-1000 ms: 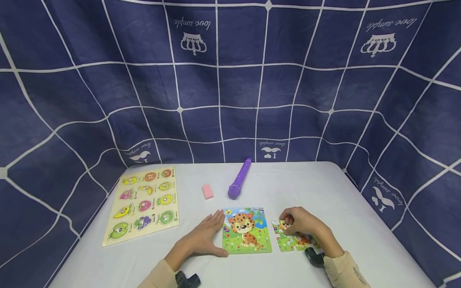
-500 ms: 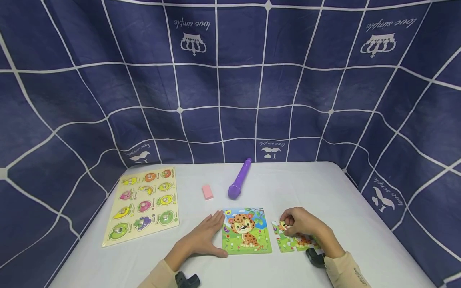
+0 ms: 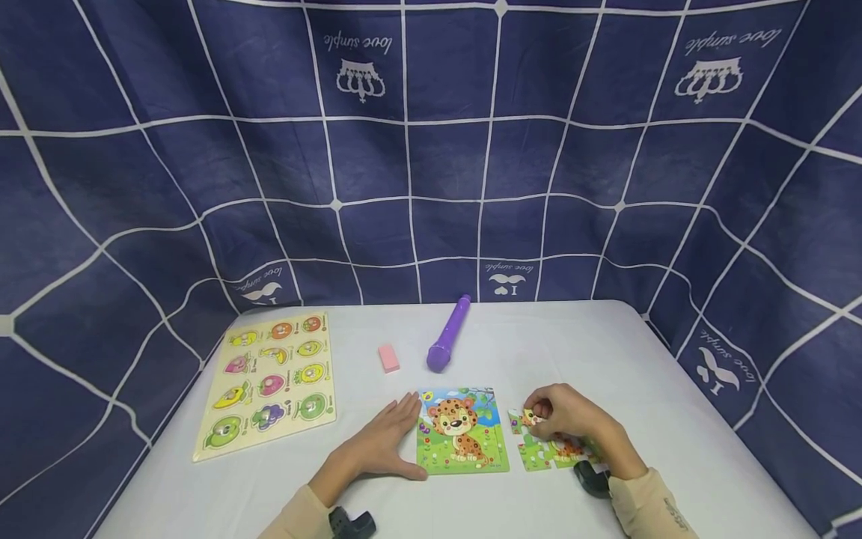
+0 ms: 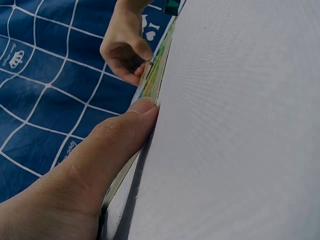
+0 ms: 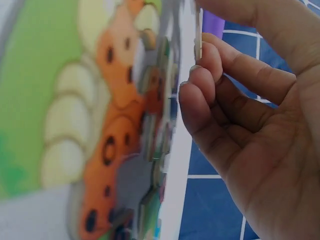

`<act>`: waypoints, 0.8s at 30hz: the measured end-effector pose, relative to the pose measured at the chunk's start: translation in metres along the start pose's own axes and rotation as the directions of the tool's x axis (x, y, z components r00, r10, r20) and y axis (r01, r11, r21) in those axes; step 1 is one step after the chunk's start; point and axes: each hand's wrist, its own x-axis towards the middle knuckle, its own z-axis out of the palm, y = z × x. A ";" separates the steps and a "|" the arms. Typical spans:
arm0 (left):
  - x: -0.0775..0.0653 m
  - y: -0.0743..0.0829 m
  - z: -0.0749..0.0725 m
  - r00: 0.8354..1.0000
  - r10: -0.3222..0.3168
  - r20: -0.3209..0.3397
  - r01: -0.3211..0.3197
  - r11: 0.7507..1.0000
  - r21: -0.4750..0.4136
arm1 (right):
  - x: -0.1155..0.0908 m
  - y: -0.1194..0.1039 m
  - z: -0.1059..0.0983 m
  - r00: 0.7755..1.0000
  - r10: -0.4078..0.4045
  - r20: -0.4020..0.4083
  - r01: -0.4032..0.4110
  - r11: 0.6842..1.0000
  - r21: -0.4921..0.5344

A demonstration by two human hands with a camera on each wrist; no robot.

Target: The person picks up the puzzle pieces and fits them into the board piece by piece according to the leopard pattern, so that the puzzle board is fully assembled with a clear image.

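Observation:
My left hand lies at the left edge of a square leopard picture board, fingers straight and thumb against its near corner. In the left wrist view the thumb touches the board's edge. Beside it on the right, my right hand pinches a jigsaw piece printed with part of a leopard's face. Under and around that hand are other jigsaw pieces of a matching leopard scene, some covered by the hand. In the right wrist view, orange spotted jigsaw pieces appear close up, partly blurred.
A wooden fruit peg puzzle occupies the table's left side. Behind the board lie a pink block and a purple toy microphone. Dark blue curtains with white grid lines border the white table.
My right hand has shifted very slightly away from me with the pinched piece, which stands a little farther from the lower pieces. The left hand stays where it was.

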 end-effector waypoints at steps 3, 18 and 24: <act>0.001 0.000 0.000 1.000 -0.003 0.001 0.003 1.000 0.004 | -0.001 -0.001 -0.002 0.999 -0.029 -0.018 0.029 1.000 -0.007; 0.000 0.000 0.000 1.000 -0.001 -0.002 0.001 1.000 -0.003 | 0.002 -0.001 -0.004 0.997 -0.051 -0.055 0.051 0.999 -0.011; 0.000 -0.001 0.001 1.000 -0.002 0.002 0.002 1.000 0.001 | 0.001 -0.001 -0.002 0.997 -0.048 -0.063 0.048 0.999 -0.006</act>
